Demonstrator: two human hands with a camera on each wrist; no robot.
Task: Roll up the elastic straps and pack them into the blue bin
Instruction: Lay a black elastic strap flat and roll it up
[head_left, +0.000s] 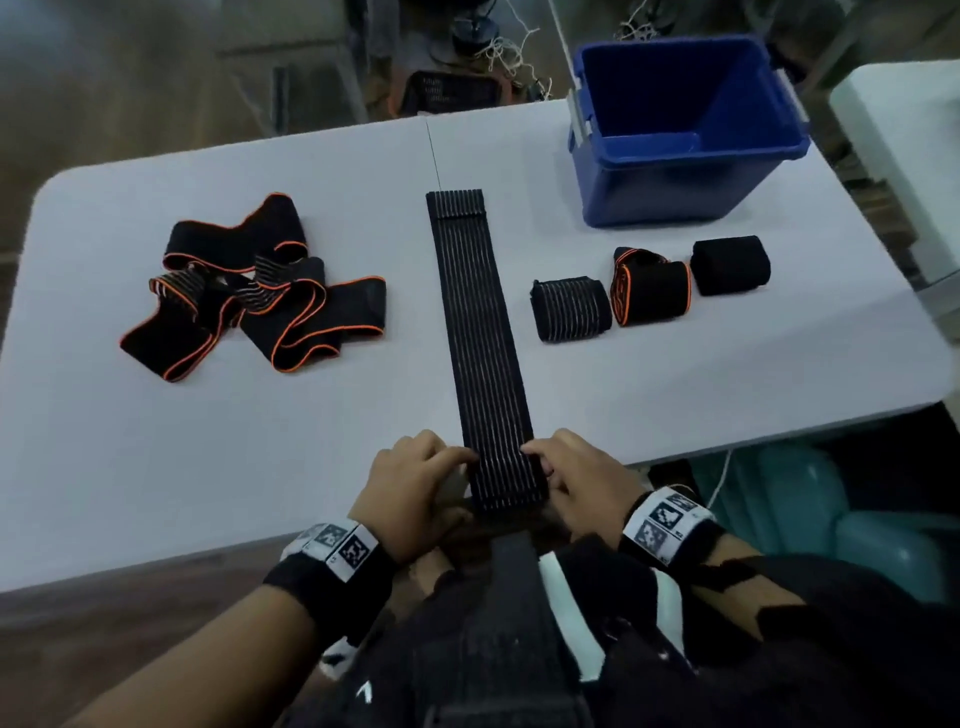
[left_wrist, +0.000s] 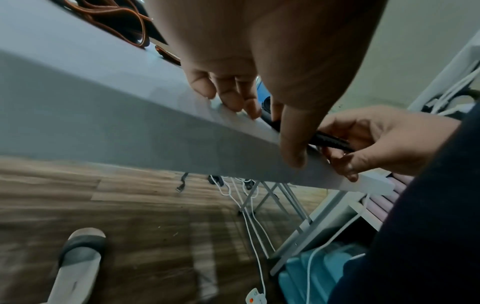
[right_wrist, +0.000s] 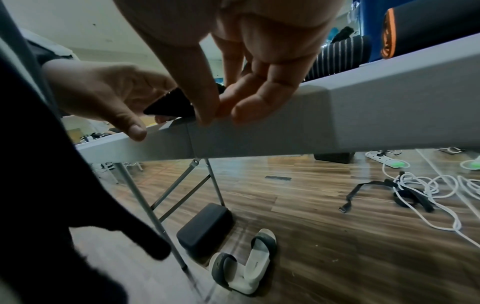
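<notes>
A long black strap with thin white stripes lies flat down the middle of the white table, its near end at the front edge. My left hand pinches that near end from the left and my right hand pinches it from the right; the strap end shows between thumbs and fingers in the wrist views. Three rolled straps sit at the right: a striped roll, an orange-edged roll and a plain black roll. The blue bin stands open at the far right.
A tangled pile of black straps with orange edges lies on the left half of the table. Below the table are folding legs, white cables, a slipper and a dark block on the wood floor.
</notes>
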